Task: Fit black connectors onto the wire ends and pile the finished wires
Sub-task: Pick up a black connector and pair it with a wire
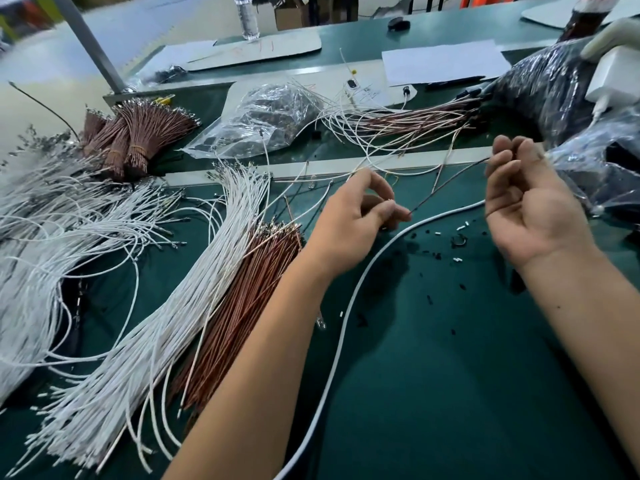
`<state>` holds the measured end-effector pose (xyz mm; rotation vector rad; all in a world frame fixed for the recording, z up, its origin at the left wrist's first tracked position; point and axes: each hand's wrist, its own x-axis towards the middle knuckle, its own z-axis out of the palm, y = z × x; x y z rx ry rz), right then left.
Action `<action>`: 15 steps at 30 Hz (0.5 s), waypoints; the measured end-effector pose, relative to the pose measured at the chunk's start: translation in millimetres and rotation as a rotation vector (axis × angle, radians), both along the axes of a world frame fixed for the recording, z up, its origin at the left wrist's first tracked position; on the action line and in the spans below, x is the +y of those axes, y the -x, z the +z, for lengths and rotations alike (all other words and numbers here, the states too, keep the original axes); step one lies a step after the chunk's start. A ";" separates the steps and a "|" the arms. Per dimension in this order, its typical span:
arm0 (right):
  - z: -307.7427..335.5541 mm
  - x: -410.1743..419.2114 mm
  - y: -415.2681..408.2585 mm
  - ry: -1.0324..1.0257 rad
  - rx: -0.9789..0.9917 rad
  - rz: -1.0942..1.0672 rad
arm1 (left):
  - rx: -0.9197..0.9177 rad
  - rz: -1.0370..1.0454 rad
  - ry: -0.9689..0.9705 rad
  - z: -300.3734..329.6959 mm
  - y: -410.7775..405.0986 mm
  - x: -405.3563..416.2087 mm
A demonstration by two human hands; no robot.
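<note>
Head view: a thin dark wire (446,188) is stretched in the air between the two hands, above the green bench (433,358). Its long axis runs from about eight o'clock to two o'clock, low end at the left hand (360,220), high end at the right hand (530,209). The left hand pinches the low end between thumb and fingertips. The right hand is palm-up, fingers curled, gripping the upper part of the wire near its fingertips. Whether a connector already sits on either end I cannot tell; the tips are too small and blurred.

The left hand is the nearer to the raw stock: the white wires (194,271) and brown wires (256,282) lie fanned at its eight o'clock, metal terminals pointing up toward one o'clock. The finished pile (408,119), brown and white leads with black ends, lies at twelve o'clock from the hands, its wires running roughly nine to three, closer to the right hand. So a drop-off there looks like the right hand's job.

The held wire looks slim, dark brownish and springy, held almost straight.
</note>
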<state>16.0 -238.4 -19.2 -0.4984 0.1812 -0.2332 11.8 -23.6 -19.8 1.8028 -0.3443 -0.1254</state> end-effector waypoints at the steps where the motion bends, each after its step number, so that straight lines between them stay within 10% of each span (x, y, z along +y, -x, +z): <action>1: -0.2 -0.2 -0.2 -0.035 -0.002 0.000 | -0.022 -0.004 0.013 -1.3 1.3 0.1; 8: -3.2 4.8 1.7 0.020 0.027 0.026 | -0.003 0.120 0.102 -13.3 3.5 -0.3; 15: -13.3 45.7 20.0 0.716 0.004 0.298 | 0.086 0.270 0.386 -16.0 4.8 -14.6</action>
